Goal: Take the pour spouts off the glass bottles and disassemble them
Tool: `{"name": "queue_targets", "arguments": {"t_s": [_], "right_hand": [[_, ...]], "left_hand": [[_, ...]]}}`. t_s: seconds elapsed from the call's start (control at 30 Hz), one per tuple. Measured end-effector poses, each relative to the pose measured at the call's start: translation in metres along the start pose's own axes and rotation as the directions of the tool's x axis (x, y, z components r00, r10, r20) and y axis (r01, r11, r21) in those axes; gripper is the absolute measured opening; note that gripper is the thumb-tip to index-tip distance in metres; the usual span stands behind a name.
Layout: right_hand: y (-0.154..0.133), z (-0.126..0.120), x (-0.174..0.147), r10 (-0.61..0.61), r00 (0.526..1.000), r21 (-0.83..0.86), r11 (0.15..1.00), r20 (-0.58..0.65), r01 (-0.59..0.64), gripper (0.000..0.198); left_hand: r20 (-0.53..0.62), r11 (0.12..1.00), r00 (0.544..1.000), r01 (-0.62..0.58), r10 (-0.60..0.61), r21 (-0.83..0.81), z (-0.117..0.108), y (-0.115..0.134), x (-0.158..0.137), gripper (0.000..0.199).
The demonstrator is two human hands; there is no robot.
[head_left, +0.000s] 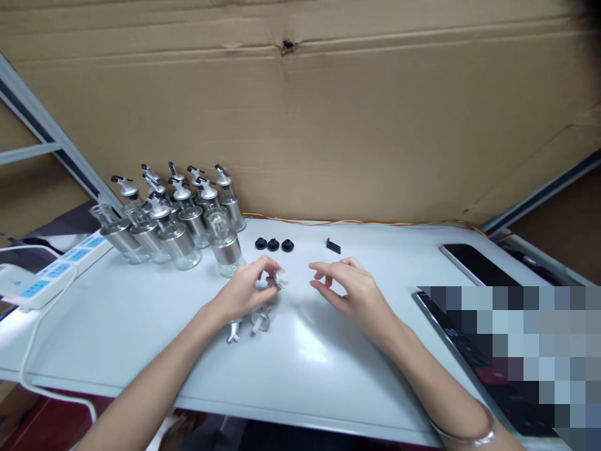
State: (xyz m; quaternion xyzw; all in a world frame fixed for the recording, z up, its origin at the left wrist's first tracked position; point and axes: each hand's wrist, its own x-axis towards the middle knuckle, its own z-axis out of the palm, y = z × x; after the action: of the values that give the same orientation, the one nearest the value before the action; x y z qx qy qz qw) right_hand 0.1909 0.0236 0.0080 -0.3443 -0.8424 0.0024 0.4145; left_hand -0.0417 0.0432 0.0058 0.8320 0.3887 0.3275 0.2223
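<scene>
A big brown cardboard wall [328, 138] stands behind the white table [305, 382]. At the table's back left is a bunch of glass bottles [179, 245]. Over the table's middle, the left hand [246, 289] pinches a small shiny piece [280, 279] between thumb and fingers; it is blurry, so I can't tell its shape. The right hand [350, 282], over the table's middle too, has a little gap between thumb and finger and nothing in it that I can see. The small shiny piece looks light, hard and smooth, so it may slip; holding it by its sides with fingertips should work best. I count about twelve bottles, nine with pour tops [182, 193] and three without, but the back ones are partly hidden. Two flat dark gadgets [479, 264] lie at the table's right side. Two silver pieces [261, 321] lie at the table's middle, toward its front edge. Three black caps [287, 245] make a row at the table's back middle. One thin black bit [333, 247] lies at the table's back, just right of its middle.
</scene>
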Motion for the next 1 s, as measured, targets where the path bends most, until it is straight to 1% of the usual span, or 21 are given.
{"name": "queue_targets", "arguments": {"t_s": [0.03,0.1,0.17,0.23,0.33,0.4,0.5,0.57,0.63,0.7,0.77,0.83,0.9,0.93,1.0], "right_hand": [[-0.001,0.001,0.000,-0.018,1.000,0.005,1.000,0.018,0.018,0.020],[-0.003,0.004,-0.001,-0.059,0.997,0.007,0.998,0.044,0.059,0.025],[-0.006,0.005,0.000,-0.093,0.994,0.006,0.996,0.059,0.093,0.026],[-0.009,0.006,0.000,-0.106,0.992,0.004,0.994,0.073,0.106,0.025],[-0.011,0.006,0.001,-0.080,0.992,0.027,0.997,0.094,0.078,0.015],[-0.011,0.007,0.001,-0.056,0.992,0.031,0.998,0.112,0.053,0.011],[-0.009,0.007,0.001,-0.026,0.990,0.013,1.000,0.139,0.025,0.014],[-0.008,0.007,0.001,0.004,0.985,0.008,1.000,0.172,-0.006,0.018],[-0.007,0.006,0.002,0.036,0.977,0.014,0.999,0.208,-0.040,0.022],[-0.008,0.005,0.002,0.052,0.970,0.035,0.997,0.238,-0.062,0.024],[-0.009,0.005,0.003,0.052,0.966,0.056,0.996,0.255,-0.068,0.025],[-0.010,0.004,0.004,0.047,0.961,0.065,0.996,0.273,-0.067,0.026],[-0.009,0.002,0.005,0.063,0.949,0.056,0.995,0.310,-0.084,0.028],[-0.006,0.000,0.005,0.096,0.937,0.039,0.993,0.337,-0.116,0.028],[0.002,-0.006,0.003,0.216,0.896,-0.026,0.974,0.389,-0.224,0.029]], "left_hand": [[0.013,0.996,0.996,-0.084,0.084,0.027,0.003,0.001,-0.001,0.027],[0.019,0.967,0.970,-0.242,0.241,0.078,0.008,0.002,-0.003,0.031],[0.011,0.931,0.941,-0.336,0.338,0.140,0.011,0.003,-0.005,0.032],[-0.001,0.904,0.923,-0.376,0.384,0.203,0.011,0.004,-0.006,0.033],[-0.032,0.884,0.906,-0.402,0.421,0.240,0.008,0.008,-0.007,0.032],[-0.040,0.886,0.906,-0.402,0.422,0.232,0.006,0.009,-0.006,0.028],[-0.047,0.897,0.912,-0.389,0.407,0.211,0.005,0.010,-0.006,0.022],[-0.082,0.911,0.920,-0.363,0.384,0.194,0.006,0.011,-0.006,0.019],[-0.133,0.936,0.931,-0.321,0.340,0.142,0.010,0.013,-0.008,0.017],[-0.189,0.966,0.948,-0.256,0.257,0.030,0.013,0.017,-0.009,0.015],[-0.212,0.978,0.967,-0.169,0.141,-0.119,0.016,0.021,-0.009,0.013],[-0.198,0.965,0.980,-0.081,0.031,-0.248,0.018,0.024,-0.007,0.011],[-0.161,0.935,0.985,-0.004,-0.057,-0.354,0.018,0.025,-0.006,0.009],[-0.145,0.913,0.984,0.035,-0.103,-0.407,0.018,0.025,-0.005,0.009],[-0.114,0.848,0.973,0.113,-0.199,-0.518,0.018,0.025,-0.004,0.013]]}}
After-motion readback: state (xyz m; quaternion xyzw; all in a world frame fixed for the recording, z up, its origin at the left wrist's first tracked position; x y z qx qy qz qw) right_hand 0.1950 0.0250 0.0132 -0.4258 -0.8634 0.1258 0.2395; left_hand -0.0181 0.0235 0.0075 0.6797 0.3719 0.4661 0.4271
